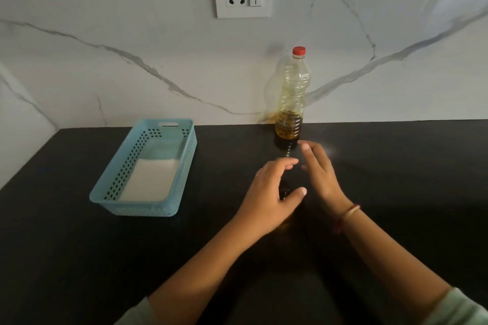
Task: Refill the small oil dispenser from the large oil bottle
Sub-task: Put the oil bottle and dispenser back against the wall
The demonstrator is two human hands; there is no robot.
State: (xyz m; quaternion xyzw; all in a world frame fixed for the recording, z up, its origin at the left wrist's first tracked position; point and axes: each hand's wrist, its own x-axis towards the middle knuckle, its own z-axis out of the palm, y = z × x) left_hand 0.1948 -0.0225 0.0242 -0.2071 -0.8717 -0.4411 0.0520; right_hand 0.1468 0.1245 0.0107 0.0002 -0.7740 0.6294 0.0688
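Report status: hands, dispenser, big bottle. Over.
Left hand curled round dark dispenser top, right hand open beside it. Large oil bottle upright at wall, red cap on. Blue basket off left, nothing blocking.

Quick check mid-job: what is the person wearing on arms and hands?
Both the left hand and right hand are bare, no gloves. Pale green fabric sleeves end near the elbows. The right wrist carries a thin pale bangle and a reddish thread band.
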